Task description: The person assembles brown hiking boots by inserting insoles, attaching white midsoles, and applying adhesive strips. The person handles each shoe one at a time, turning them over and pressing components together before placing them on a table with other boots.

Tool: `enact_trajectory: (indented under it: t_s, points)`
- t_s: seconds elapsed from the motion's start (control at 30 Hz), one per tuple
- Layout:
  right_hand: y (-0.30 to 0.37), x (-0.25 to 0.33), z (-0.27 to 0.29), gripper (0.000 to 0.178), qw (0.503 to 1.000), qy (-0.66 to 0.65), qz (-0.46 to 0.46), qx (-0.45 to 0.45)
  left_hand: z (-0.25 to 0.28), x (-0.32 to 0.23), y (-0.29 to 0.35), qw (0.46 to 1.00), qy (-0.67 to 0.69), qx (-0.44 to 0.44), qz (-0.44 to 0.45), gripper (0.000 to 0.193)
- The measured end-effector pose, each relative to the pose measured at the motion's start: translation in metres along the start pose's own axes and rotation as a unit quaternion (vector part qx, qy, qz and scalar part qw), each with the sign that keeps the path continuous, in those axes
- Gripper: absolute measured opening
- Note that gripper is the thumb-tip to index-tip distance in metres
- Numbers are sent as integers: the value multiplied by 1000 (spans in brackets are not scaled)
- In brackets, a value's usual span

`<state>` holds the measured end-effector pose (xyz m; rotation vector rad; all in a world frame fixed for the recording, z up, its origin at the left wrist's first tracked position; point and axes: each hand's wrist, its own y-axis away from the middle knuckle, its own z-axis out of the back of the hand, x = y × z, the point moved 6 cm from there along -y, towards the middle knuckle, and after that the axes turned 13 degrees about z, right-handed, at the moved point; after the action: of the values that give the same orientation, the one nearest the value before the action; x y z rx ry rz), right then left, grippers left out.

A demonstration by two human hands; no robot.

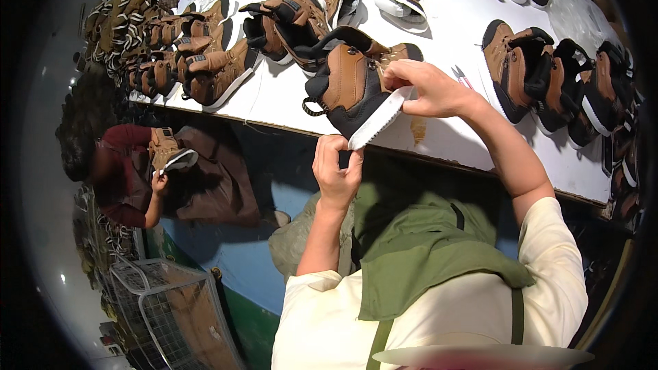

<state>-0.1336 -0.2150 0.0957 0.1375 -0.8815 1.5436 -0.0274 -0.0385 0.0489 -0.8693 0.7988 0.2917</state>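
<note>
A brown and black shoe (pixel 347 79) lies at the table's front edge, its black heel with a striped pull loop toward the left. Along its lower side runs a white sole (pixel 381 120) with a ridged edge. My left hand (pixel 336 173) is closed, thumb and fingers pinching the sole's heel end just off the table. My right hand (pixel 432 89) is closed over the sole farther along, toward the toe, with its fingertips partly hidden against the shoe's side. Whether the sole is fully joined to the shoe, I cannot tell.
Rows of similar shoes stand on the white table (pixel 452 41) at left, behind and right. Tweezers or small scissors (pixel 462 77) lie near my right wrist. A co-worker (pixel 130 171) at left holds another shoe (pixel 168 153). A wire cart (pixel 171 308) stands at lower left.
</note>
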Motion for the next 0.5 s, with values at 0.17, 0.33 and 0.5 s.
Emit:
enact_trajectory:
  t_s: [0.17,0.33,0.5]
  points:
    - [2,23,4,32,997,-67,41,-27,-4,-2,1,1000,-12,9,-9,28]
    - [7,29,8,45,995,-81,39,31,-5,-5,2,1000,-19,-9,-19,29]
    - [7,33,7,42,999,-29,-7,12,-10,-6,5,999,30,-2,23,28]
